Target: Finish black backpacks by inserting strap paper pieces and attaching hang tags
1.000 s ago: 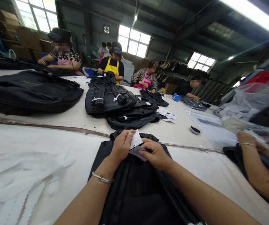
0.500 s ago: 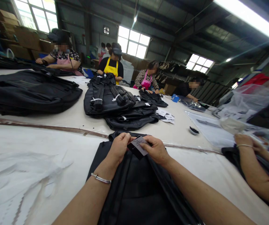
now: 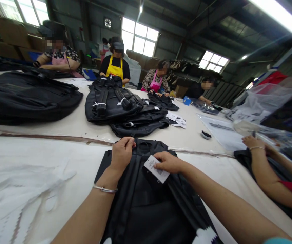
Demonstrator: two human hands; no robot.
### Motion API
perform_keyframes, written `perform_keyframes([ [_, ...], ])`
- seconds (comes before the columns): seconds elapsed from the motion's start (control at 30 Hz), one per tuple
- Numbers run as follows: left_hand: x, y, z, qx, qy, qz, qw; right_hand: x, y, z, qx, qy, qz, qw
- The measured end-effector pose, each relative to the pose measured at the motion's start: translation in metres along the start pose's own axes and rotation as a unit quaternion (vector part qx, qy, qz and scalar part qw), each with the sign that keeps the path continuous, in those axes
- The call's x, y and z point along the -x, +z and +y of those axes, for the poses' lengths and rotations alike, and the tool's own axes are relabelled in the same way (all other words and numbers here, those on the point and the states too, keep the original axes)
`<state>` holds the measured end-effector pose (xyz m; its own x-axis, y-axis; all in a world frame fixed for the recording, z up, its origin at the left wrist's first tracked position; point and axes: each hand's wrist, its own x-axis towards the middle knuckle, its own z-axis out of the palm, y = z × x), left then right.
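1 silver bangle (image 3: 105, 189), 1 turquoise sleeve (image 3: 279, 240)

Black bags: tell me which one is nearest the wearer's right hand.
The bag directly beneath the right hand, which holds a white tag over it. The other bags lie farther away.

You can read no text here, as the dark print on the white tag (image 3: 157, 168) in your right hand (image 3: 168, 162) is too small and blurred.
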<state>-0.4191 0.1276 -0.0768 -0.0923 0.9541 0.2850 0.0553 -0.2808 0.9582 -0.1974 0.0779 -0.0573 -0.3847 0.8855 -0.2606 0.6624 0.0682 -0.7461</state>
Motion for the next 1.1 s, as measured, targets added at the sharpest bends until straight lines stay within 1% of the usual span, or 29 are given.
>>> perform_keyframes([
  [0.03, 0.003, 0.0, -0.001, -0.055, 0.055, -0.02, 0.997, 0.0, 0.004, 0.0, 0.011, 0.005, -0.006, 1.0],
  [0.07, 0.005, 0.0, -0.002, -0.097, 0.1, -0.043, 0.989, 0.001, 0.008, -0.001, 0.037, 0.007, 0.005, 0.999],
  [0.1, 0.007, 0.001, -0.003, -0.125, 0.131, -0.07, 0.981, 0.002, 0.011, -0.004, 0.076, 0.007, 0.033, 0.997],
  [0.17, 0.011, 0.005, -0.004, -0.152, 0.157, -0.134, 0.967, 0.003, 0.016, -0.012, 0.157, -0.008, 0.111, 0.981],
  [0.2, 0.013, 0.007, -0.005, -0.155, 0.158, -0.162, 0.961, 0.002, 0.018, -0.018, 0.176, -0.028, 0.144, 0.973],
  [0.23, 0.014, 0.009, -0.005, -0.153, 0.157, -0.185, 0.958, 0.0, 0.018, -0.023, 0.173, -0.058, 0.166, 0.969],
  [0.27, 0.015, 0.011, -0.005, -0.149, 0.154, -0.202, 0.956, -0.003, 0.019, -0.027, 0.145, -0.093, 0.178, 0.969],
  [0.33, 0.016, 0.014, -0.004, -0.142, 0.143, -0.225, 0.953, -0.012, 0.022, -0.033, 0.021, -0.141, 0.183, 0.973],
  [0.4, 0.015, 0.013, -0.003, -0.135, 0.126, -0.248, 0.951, -0.022, 0.028, -0.035, -0.146, -0.14, 0.168, 0.965],
  [0.47, 0.014, 0.011, -0.001, -0.117, 0.106, -0.265, 0.951, -0.028, 0.036, -0.032, -0.284, -0.117, 0.153, 0.939],
  [0.53, 0.012, 0.009, 0.002, -0.093, 0.087, -0.254, 0.959, -0.029, 0.043, -0.027, -0.363, -0.092, 0.134, 0.917],
  [0.67, 0.011, 0.011, 0.007, -0.068, 0.06, -0.168, 0.982, -0.018, 0.049, -0.016, -0.418, -0.052, 0.074, 0.904],
  [0.73, 0.012, 0.014, 0.007, -0.064, 0.04, -0.146, 0.986, -0.013, 0.051, -0.012, -0.451, -0.042, 0.056, 0.89],
  [0.8, 0.015, 0.016, 0.007, -0.074, 0.014, -0.146, 0.986, -0.011, 0.055, -0.009, -0.478, -0.027, 0.075, 0.875],
  [0.87, 0.018, 0.016, 0.007, -0.09, -0.012, -0.168, 0.982, -0.012, 0.059, -0.006, -0.486, -0.009, 0.105, 0.868],
  [0.97, 0.013, 0.016, 0.009, -0.112, -0.03, -0.222, 0.968, -0.014, 0.062, -0.005, -0.468, 0.014, 0.136, 0.873],
  [1.03, 0.002, 0.018, 0.01, -0.144, -0.007, -0.231, 0.962, -0.016, 0.061, -0.006, -0.455, 0.039, 0.164, 0.874],
  [1.1, -0.014, 0.025, 0.008, -0.183, 0.035, -0.209, 0.96, -0.02, 0.059, -0.009, -0.462, 0.092, 0.21, 0.856],
])
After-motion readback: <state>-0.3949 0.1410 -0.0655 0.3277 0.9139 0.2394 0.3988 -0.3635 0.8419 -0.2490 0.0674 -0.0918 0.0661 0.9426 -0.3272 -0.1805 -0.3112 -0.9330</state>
